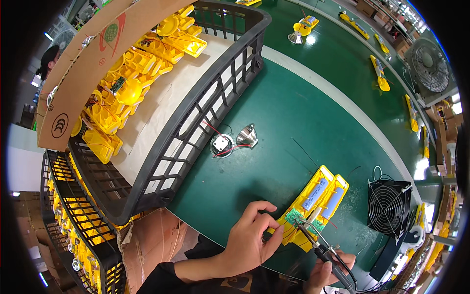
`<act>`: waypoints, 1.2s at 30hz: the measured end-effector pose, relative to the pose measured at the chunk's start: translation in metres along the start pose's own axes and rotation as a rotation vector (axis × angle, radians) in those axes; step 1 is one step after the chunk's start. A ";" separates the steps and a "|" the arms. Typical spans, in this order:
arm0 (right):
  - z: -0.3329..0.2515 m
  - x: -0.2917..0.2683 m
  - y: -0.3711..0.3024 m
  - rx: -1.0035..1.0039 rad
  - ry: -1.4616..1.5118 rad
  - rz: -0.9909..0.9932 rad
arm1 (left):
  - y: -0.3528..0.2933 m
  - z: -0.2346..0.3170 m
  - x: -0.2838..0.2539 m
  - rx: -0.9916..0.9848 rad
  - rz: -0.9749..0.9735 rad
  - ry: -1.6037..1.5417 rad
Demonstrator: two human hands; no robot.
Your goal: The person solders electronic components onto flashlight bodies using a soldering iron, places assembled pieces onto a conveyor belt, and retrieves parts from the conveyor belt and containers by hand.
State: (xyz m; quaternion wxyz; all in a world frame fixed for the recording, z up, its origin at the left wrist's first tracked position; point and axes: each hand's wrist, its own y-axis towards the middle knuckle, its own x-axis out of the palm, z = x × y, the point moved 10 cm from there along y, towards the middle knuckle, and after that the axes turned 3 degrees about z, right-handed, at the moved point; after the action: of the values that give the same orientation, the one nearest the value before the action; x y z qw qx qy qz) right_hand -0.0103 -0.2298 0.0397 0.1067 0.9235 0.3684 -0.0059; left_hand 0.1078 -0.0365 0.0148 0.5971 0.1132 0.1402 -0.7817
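Note:
Two yellow plastic housings (320,171) lie side by side on the green worktop. Each carries a blue cylindrical battery (315,195) and a small green circuit board (294,217) at its near end. My right hand (329,272) grips a soldering iron (325,254) with a thin curved tube along it; its tip is at the boards. Just left of the housings is my left hand (252,237), with thumb and index finger pinched beside the near end of the left housing. Whatever is between those fingertips is too small to make out. Thin wires stick out from the housings.
A black plastic crate (169,147) with several yellow housings and a cardboard flap (93,59) stands at left. Beside it lie a reflector cup (247,135) and a round lamp part (222,145) with red wires. A black fan (389,208) stands at right. Housings line the far belt (338,44).

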 end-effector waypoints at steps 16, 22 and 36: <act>-0.001 0.009 0.004 0.008 -0.018 -0.055 | 0.001 -0.001 0.000 0.012 0.019 0.000; -0.002 0.009 0.005 0.004 -0.048 -0.059 | 0.001 -0.001 0.000 0.025 0.032 -0.014; -0.005 0.008 0.006 0.012 -0.065 -0.044 | 0.001 -0.005 0.003 -0.007 -0.012 -0.037</act>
State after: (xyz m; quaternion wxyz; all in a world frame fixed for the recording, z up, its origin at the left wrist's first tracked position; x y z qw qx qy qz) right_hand -0.0011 -0.2277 0.0451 0.1129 0.9151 0.3849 -0.0402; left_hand 0.1077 -0.0380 0.0090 0.5954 0.0958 0.1327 -0.7866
